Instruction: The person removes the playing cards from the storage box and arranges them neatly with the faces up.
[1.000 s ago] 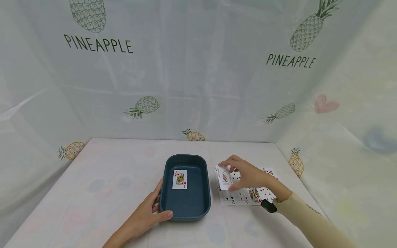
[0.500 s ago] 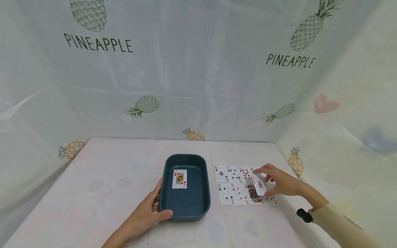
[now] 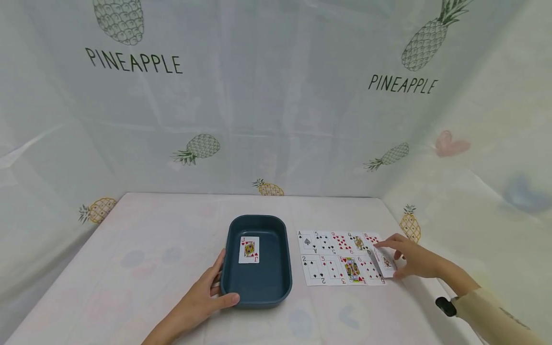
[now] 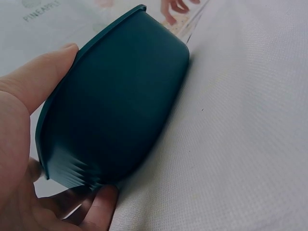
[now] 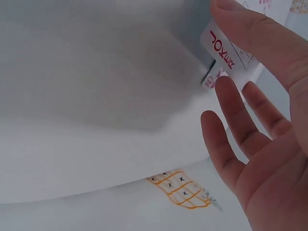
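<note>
A dark teal tray [image 3: 267, 282] stands near the table's middle, a jack of hearts [image 3: 249, 250] lying face up inside it. My left hand [image 3: 200, 297] grips the tray's near left side, thumb over the rim and fingers against the outer wall, as the left wrist view shows up close. At the right end of two rows of playing cards, my right hand [image 3: 414, 261] pinches a joker card [image 3: 385, 262] by its edges. The joker is tilted and overlaps the end cards in the head view. Red JOKER lettering shows on the card [image 5: 221, 50] in the right wrist view.
Face-up cards lie edge to edge right of the tray, with an ace of spades [image 3: 307, 242] at the upper left and a king [image 3: 352, 270] in the lower row. A white patterned cloth covers the table [image 3: 172, 230]. Pineapple-print curtains [image 3: 276, 96] stand behind and at both sides.
My right hand has carried the joker to the right across the cards, from the left end of the rows to the right end. My left hand and the tray stay put.
</note>
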Available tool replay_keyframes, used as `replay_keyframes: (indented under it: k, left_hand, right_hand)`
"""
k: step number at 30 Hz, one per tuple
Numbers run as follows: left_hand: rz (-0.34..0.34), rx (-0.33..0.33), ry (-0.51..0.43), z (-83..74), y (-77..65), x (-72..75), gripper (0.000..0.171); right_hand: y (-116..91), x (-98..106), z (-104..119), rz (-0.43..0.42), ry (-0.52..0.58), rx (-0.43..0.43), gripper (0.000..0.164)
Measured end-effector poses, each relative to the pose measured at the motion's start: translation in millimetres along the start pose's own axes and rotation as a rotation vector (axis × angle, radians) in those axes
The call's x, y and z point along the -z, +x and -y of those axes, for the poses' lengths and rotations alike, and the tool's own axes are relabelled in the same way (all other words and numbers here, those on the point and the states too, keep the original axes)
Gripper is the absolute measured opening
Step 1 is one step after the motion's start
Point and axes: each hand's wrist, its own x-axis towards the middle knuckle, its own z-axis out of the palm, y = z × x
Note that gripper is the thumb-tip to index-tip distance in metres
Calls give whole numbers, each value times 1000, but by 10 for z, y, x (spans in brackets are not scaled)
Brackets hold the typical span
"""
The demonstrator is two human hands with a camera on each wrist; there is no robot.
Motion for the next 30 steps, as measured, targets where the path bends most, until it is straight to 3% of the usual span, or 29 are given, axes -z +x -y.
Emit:
replay_keyframes:
  k: [13,30]
  left_hand:
    - [13,-4,-5,-3,-10,9,110]
    - [12,-13,4,3,-9,18,109]
  right_hand:
    - [-111,-87,-95,62,23,-105,80]
    - [-101,-76,-17,91,-34,-122,76]
